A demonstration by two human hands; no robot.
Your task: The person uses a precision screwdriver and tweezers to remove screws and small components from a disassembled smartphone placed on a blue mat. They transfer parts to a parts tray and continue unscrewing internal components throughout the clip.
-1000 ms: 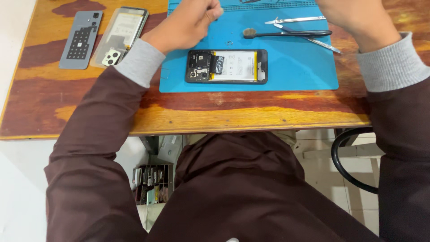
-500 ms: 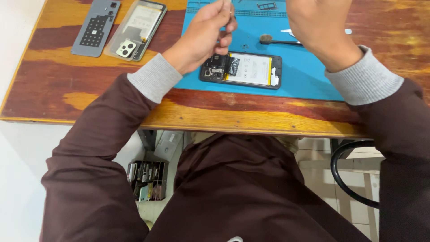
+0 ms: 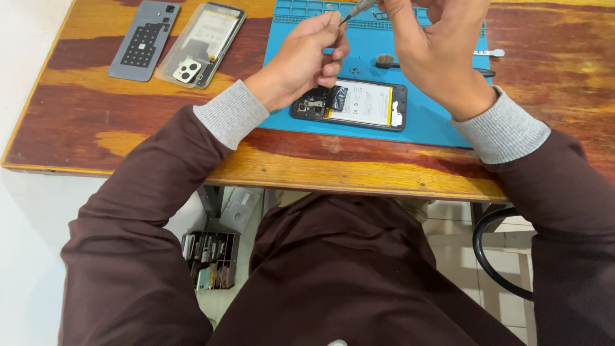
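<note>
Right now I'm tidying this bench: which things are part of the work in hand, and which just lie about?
In use:
- left hand
- right hand
- thin tool between the hands
- opened phone
- blue mat

Lying about:
- grey back cover
- clear case with camera cutout
- brush
- rack under the table

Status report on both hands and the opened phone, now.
Left hand pinching screwdriver tip; right hand holding its shaft. Opened phone flat on blue mat, untouched. Nothing obstructing.
</note>
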